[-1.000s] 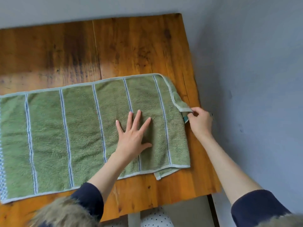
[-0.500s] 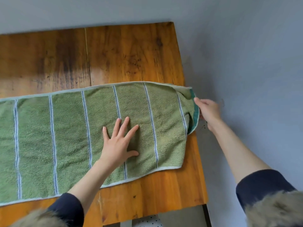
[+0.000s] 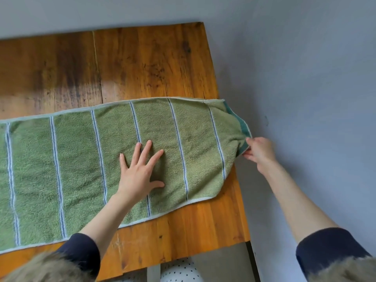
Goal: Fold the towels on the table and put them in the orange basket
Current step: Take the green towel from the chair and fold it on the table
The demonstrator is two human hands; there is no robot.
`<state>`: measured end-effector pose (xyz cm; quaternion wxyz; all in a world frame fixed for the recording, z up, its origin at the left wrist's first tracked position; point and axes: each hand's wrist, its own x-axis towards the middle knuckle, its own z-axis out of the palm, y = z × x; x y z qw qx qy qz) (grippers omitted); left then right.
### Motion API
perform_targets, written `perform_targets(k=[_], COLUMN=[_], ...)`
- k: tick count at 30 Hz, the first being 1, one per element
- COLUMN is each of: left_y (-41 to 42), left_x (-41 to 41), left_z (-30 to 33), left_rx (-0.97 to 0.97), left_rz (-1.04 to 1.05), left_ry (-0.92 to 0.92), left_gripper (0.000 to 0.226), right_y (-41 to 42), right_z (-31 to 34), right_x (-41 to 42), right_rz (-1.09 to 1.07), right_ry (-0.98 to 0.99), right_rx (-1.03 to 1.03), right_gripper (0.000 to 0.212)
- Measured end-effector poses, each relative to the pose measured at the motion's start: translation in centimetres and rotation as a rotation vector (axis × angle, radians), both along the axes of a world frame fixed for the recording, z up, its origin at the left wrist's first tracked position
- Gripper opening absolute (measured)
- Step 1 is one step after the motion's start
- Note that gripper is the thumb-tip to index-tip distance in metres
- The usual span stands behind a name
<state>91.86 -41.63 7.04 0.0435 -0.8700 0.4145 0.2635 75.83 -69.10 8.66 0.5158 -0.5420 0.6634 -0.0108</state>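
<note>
A green towel [image 3: 77,165] with thin blue-white stripes lies lengthwise across the wooden table [image 3: 142,64], running off the left edge of view. My left hand [image 3: 140,171] presses flat on the towel's middle with fingers spread. My right hand [image 3: 259,152] pinches the towel's right end, which has a dark green band, and holds it out past the table's right edge. The orange basket is not in view.
The far half of the table is bare wood. A grey floor [image 3: 315,78] lies right of the table's right edge. A white dotted object [image 3: 179,271] shows under the table's near edge.
My right hand has drawn the towel's folded right end out to the right, past the table edge, straightening it. My left hand stays pressed on the towel. The view has shifted right.
</note>
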Motion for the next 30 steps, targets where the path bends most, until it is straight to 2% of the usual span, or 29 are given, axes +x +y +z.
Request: perform_targets(k=[2, 5, 8, 11, 13, 16, 19, 22, 24, 27, 30], left_y=[-0.2, -0.6, -1.8, -3.4, -4.8, -7.3, -9.3, -10.3, -10.7, -10.9, -10.4], left_x=[-0.2, -0.5, -1.8, -4.4, -6.5, -8.8, -9.7, -9.7, -9.3, -8.6, -8.0], left_z=[0.2, 0.6, 1.4, 2.5, 3.5, 4.4, 4.4, 4.2, 4.3, 4.4, 4.5], left_rx=[0.014, 0.044, -0.013, -0.317, -0.502, -0.559, -0.547, -0.567, -0.606, -0.636, -0.616], left_rz=[-0.002, 0.015, 0.086, 0.199, 0.308, 0.442, 0.637, 0.770, 0.846, 0.923, 1.000], left_ry=[-0.004, -0.004, 0.038, 0.145, 0.337, 0.600, 0.723, 0.718, 0.683, 0.643, 0.675], left_gripper=[0.100, 0.097, 0.080, 0.051, 0.036, 0.026, 0.027, 0.024, 0.019, 0.019, 0.012], right_y=[-1.0, -0.9, 0.0, 1.0, 1.5, 2.3, 3.1, 3.4, 3.7, 4.0, 4.0], right_z=[0.6, 1.3, 1.8, 2.4, 3.0, 4.2, 4.9, 5.1, 5.3, 5.6, 5.0], right_x=[-0.1, -0.1, -0.4, -0.3, 0.2, 1.6, 3.1, 4.2, 4.7, 5.1, 5.4], right_rz=[0.025, 0.178, 0.382, 0.447, 0.338, 0.216, 0.322, 0.606, 0.713, 0.774, 0.697], right_ry=[-0.010, 0.019, 0.057, 0.033, -0.081, -0.214, -0.184, -0.058, -0.032, -0.012, -0.031], right_rx=[-0.115, -0.250, -0.276, -0.175, -0.020, 0.210, 0.210, -0.016, -0.042, -0.074, -0.060], right_gripper=[0.018, 0.016, 0.017, 0.018, 0.015, 0.013, 0.019, 0.033, 0.037, 0.030, 0.028])
